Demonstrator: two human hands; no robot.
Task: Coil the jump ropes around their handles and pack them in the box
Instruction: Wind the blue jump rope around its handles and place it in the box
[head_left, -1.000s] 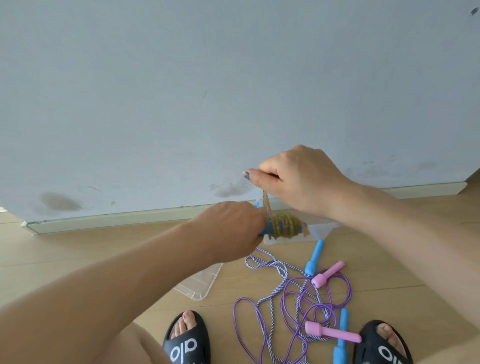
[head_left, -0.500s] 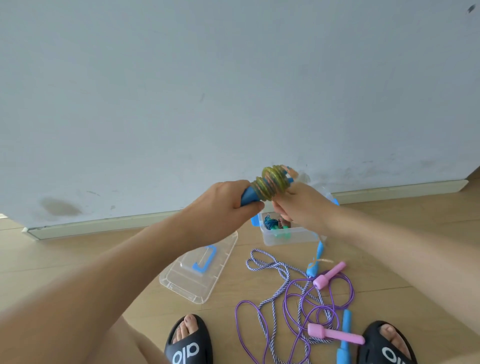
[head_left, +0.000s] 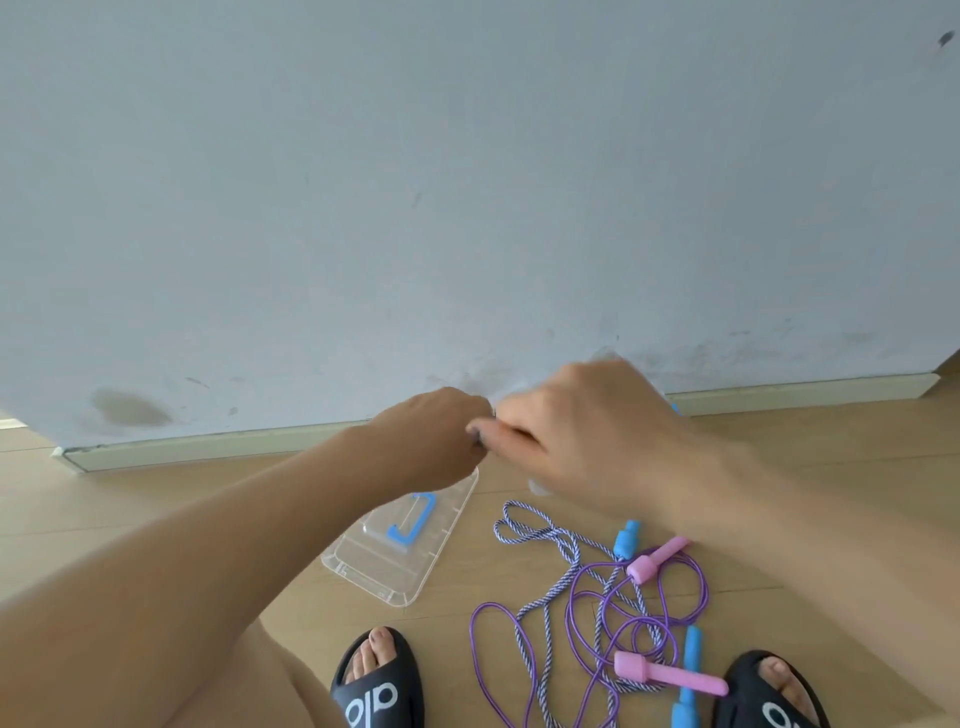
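Left hand: the left hand (head_left: 441, 441) is raised in front of the wall, curled into a fist; whether it holds anything is hidden.
Right hand: the right hand (head_left: 587, 436) touches the left one knuckle to knuckle, fingers bent downward; blur and its own back hide what, if anything, they pinch.
Box: only a clear corner and a blue clip of the box (head_left: 670, 402) show past the right hand, far against the skirting board.
Lid: the clear lid (head_left: 363, 566) with a blue latch lies on the floor, near and left of the hands.
Striped rope: a blue-and-white twisted rope (head_left: 540, 535) lies loose on the floor, right of the lid, with blue handles (head_left: 626, 540).
Purple rope: a thin purple rope (head_left: 582, 603) is tangled through the striped one, with pink handles (head_left: 670, 675).
Sandals: two black sandals (head_left: 379, 686) at the near edge, either side of the ropes.
Handling: both ropes look light, limp and prone to snagging on each other. The handles look rigid and smooth, the best place to take hold; lift one pair and draw its cord free before winding.
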